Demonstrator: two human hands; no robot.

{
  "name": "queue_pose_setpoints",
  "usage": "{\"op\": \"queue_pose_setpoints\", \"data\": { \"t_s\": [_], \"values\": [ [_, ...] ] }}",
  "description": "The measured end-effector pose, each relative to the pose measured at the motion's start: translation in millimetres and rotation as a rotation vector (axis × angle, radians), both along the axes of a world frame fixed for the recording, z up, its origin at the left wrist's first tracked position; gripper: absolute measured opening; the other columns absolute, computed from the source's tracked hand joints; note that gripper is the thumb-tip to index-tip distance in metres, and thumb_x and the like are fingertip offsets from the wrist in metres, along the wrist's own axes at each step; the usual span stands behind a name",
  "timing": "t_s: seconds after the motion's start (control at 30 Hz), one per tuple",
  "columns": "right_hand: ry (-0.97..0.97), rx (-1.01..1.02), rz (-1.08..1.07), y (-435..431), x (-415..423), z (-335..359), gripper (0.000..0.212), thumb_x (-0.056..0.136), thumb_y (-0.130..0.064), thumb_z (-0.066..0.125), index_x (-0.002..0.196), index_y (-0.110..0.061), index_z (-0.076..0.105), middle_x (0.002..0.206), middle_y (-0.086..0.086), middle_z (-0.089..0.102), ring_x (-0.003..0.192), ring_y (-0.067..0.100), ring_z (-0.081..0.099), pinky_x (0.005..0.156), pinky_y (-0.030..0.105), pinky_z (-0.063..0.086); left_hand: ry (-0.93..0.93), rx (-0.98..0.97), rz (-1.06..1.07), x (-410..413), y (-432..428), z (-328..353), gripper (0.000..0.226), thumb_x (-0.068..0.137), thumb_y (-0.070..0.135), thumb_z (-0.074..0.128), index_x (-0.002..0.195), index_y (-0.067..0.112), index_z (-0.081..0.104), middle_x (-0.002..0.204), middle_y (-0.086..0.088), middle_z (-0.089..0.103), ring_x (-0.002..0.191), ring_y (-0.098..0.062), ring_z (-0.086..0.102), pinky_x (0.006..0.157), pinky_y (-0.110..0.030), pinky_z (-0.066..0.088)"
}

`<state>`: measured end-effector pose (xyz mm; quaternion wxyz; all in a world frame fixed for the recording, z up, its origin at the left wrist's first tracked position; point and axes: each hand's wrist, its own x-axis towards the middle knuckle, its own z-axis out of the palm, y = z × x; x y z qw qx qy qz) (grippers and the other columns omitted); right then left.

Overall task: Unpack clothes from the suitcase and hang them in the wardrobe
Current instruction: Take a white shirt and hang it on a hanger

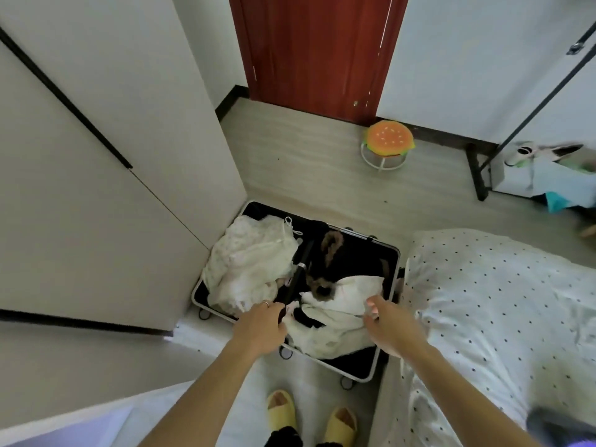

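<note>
A person stands over an open suitcase on the floor, both bare arms reaching down from 6 o'clock. The left hand, a ring on one finger, is closed round the near end of a black strap that runs up the case's middle toward 12 o'clock. The right hand, at the strap's 3 o'clock, has its fingertips curled into a white garment, bunching the cloth at the case's near right corner.

The clothes are all in the case: a cream garment heaped at 9 o'clock of the strap, a dark furry garment at 1 o'clock, and the white one nearest the person.

The case sits in a tight slot. Its left rim lies just beside the corner of the wardrobe, whose closed pale doors fill the frame from 8 to 11 o'clock. Its right rim lies just beside the edge of the bed with its dotted cover, from 3 to 5 o'clock. Two yellow slippers stand at 6 o'clock, near the case's front rim.

Beyond the far rim, at 12 o'clock, open floor runs to a red door. A burger-shaped stool stands near the door's right edge at 1 o'clock. A black rack slants down at 2 o'clock, its foot on the floor, well apart from the case.
</note>
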<state>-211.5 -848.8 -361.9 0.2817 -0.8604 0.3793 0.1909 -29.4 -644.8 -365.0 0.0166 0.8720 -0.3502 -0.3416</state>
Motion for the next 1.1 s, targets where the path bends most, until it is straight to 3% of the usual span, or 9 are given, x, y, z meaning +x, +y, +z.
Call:
{"op": "queue_pose_setpoints", "data": {
  "t_s": [0.27, 0.47, 0.6, 0.67, 0.73, 0.8, 0.87, 0.97, 1.1],
  "values": [
    [0.157, 0.085, -0.043, -27.9, 39.1, -201.1, 0.048, 0.098, -0.039, 0.04, 0.145, -0.027, 0.035, 0.136, -0.001, 0.054, 0.12, 0.021, 0.052, 0.089, 0.037, 0.052, 0.042, 0.069, -0.12, 36.2, -50.2, -213.7, 0.057, 0.101, 0.031, 0.042, 0.155, 0.023, 0.026, 0.158, -0.002, 0.031, 0.138, -0.025, 0.038, 0.108, -0.037, 0.039],
    [0.27, 0.111, -0.08, -36.5, 56.2, -376.4, 0.06, 0.1, -0.035, 0.044, 0.154, -0.021, 0.021, 0.16, 0.005, 0.02, 0.131, 0.025, 0.046, 0.094, 0.037, 0.049, 0.018, 0.142, -0.184, 53.8, -70.4, -399.6, 0.068, 0.103, 0.037, 0.038, 0.159, 0.022, 0.004, 0.167, -0.003, -0.002, 0.153, -0.024, 0.007, 0.121, -0.044, 0.021],
    [0.175, 0.019, -0.223, -53.6, 65.8, -483.8, 0.087, 0.097, -0.035, 0.056, 0.156, -0.031, -0.009, 0.161, 0.003, -0.027, 0.102, 0.025, 0.064, 0.072, 0.031, 0.05, -0.006, 0.091, -0.123, 51.8, -69.4, -513.6, 0.076, 0.102, 0.045, 0.037, 0.158, 0.022, -0.009, 0.166, -0.003, -0.015, 0.153, -0.026, 0.001, 0.121, -0.046, 0.018],
    [0.102, -0.023, -0.24, -69.3, 74.5, -519.2, 0.096, 0.095, -0.036, 0.06, 0.153, -0.038, -0.016, 0.161, 0.0, -0.027, 0.086, 0.024, 0.067, 0.062, 0.031, 0.047, 0.01, 0.063, -0.063, 51.2, -70.9, -553.4, 0.08, 0.101, 0.049, 0.036, 0.157, 0.021, -0.014, 0.164, -0.002, -0.02, 0.153, -0.026, -0.004, 0.122, -0.047, 0.016],
    [0.112, -0.088, -0.209, -79.1, 80.8, -550.1, 0.086, 0.097, -0.039, 0.056, 0.152, -0.041, -0.01, 0.161, 0.003, 0.007, 0.082, 0.023, 0.064, 0.063, 0.034, 0.047, 0.0, 0.054, -0.04, 44.6, -71.5, -581.6, 0.083, 0.101, 0.051, 0.035, 0.156, 0.019, -0.018, 0.163, -0.001, -0.026, 0.152, -0.025, -0.014, 0.121, -0.048, 0.012],
    [0.179, -0.151, -0.152, -78.5, 83.8, -566.4, 0.057, 0.101, -0.037, 0.046, 0.15, -0.034, 0.017, 0.138, 0.006, 0.042, 0.089, 0.026, 0.061, 0.07, 0.038, 0.05, -0.023, 0.052, -0.036, 39.9, -67.7, -596.9, 0.086, 0.1, 0.052, 0.035, 0.155, 0.017, -0.021, 0.162, -0.002, -0.029, 0.151, -0.026, -0.018, 0.121, -0.048, 0.011],
    [0.279, -0.143, -0.054, -65.8, 82.6, -572.3, 0.033, 0.102, -0.026, 0.042, 0.135, -0.026, 0.043, 0.122, 0.005, 0.051, 0.096, 0.027, 0.057, 0.071, 0.036, 0.047, 0.014, 0.114, -0.045, 38.8, -61.4, -601.3, 0.086, 0.1, 0.051, 0.037, 0.155, 0.016, -0.021, 0.163, -0.002, -0.026, 0.151, -0.027, -0.019, 0.121, -0.049, 0.014],
    [0.241, -0.239, 0.076, -54.7, 77.1, -562.1, 0.026, 0.097, -0.02, 0.047, 0.123, -0.022, 0.054, 0.127, 0.006, 0.041, 0.107, 0.026, 0.045, 0.077, 0.036, 0.046, 0.13, 0.186, -0.042, 47.3, -65.8, -593.3, 0.083, 0.101, 0.044, 0.041, 0.157, 0.017, -0.014, 0.166, -0.002, -0.016, 0.152, -0.028, -0.014, 0.121, -0.049, 0.018],
    [0.151, -0.3, 0.097, -59.1, 83.9, -539.1, 0.059, 0.097, -0.03, 0.054, 0.147, -0.022, 0.025, 0.163, 0.005, -0.003, 0.138, 0.028, 0.027, 0.098, 0.038, 0.042, 0.252, 0.253, -0.028, 56.0, -77.9, -569.2, 0.081, 0.099, 0.042, 0.045, 0.159, 0.022, -0.006, 0.166, 0.002, -0.012, 0.153, -0.027, -0.002, 0.121, -0.047, 0.019]
  ]
}}
